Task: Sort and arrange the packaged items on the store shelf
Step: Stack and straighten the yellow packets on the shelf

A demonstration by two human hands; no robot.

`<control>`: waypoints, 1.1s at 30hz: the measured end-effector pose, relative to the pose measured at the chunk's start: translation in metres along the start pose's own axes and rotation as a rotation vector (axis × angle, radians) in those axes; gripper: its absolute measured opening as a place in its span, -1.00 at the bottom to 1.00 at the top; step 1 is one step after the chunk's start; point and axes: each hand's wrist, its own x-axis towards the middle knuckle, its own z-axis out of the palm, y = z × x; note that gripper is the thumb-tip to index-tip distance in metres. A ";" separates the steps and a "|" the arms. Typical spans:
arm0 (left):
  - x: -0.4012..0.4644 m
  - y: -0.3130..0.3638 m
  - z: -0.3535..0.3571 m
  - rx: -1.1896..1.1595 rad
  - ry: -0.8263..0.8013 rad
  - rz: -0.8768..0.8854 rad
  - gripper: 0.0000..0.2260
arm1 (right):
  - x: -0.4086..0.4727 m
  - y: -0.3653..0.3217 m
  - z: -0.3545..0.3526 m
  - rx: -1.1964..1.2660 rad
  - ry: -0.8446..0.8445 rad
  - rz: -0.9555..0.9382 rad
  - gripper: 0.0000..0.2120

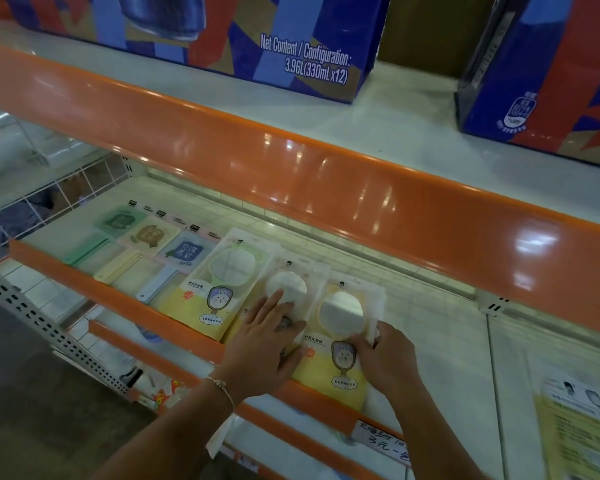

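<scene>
Left hand lies flat, fingers straight, on the middle mirror pack. Right hand pinches the right edge of the right pack, a yellow card with a rabbit drawing and a round mirror. A third pack lies just left. All sit on the orange-edged shelf. Above, a blue box reads "Net Content / Configuration: 3.96L(330mLx12)".

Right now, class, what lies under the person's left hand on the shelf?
The left hand rests flat on the middle mirror packet; its round window shows above the fingers. The packet's printed lower half is covered by the hand, so that cannot be read.
</scene>
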 end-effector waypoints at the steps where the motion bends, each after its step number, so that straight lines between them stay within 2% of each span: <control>1: 0.000 0.000 0.000 -0.004 0.000 0.000 -0.60 | -0.001 0.000 0.000 -0.001 0.002 0.003 -0.78; 7: 0.000 -0.001 0.000 -0.003 -0.017 0.010 -0.55 | -0.004 -0.001 -0.001 -0.056 0.027 0.022 -0.76; 14: 0.000 -0.001 -0.002 -0.005 -0.027 0.022 -0.60 | -0.006 -0.003 -0.002 -0.083 0.029 0.033 -0.75; 33: -0.001 -0.001 -0.005 -0.073 -0.001 0.038 -0.58 | -0.005 0.001 -0.002 -0.037 0.018 0.027 -0.75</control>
